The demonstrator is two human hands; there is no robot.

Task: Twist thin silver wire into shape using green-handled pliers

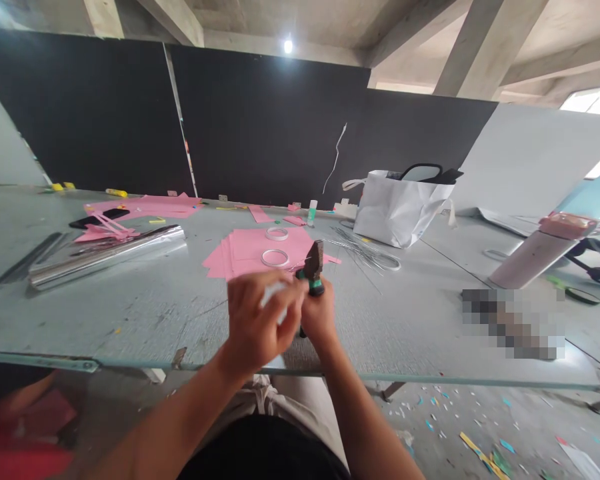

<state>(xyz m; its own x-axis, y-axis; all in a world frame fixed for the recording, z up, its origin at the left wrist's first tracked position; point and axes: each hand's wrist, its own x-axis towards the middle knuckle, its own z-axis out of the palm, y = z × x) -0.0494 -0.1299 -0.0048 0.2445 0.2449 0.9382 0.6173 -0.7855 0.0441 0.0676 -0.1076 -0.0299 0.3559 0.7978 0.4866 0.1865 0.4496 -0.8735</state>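
Upright in my right hand (319, 312) are pliers (314, 264) with green and black handles, their metal jaws pointing up. My left hand (264, 312) is beside the pliers, its fingers curled and blurred near the jaws; a thin wire seems to run from it to the left, though what the fingers hold is too small to tell. Pink paper sheets (237, 248) lie just beyond my hands, with two white rings (275, 258) on them. Right of the pliers lies a loose bunch of thin wires (361, 251).
A foil roll (110, 257) and pink scraps lie at left. Behind on the right stands a white bag (399, 210), with a pink bottle (537, 253) further right. A glue stick (312, 213) stands near the wall. Another person's arm (23, 400) shows at lower left.
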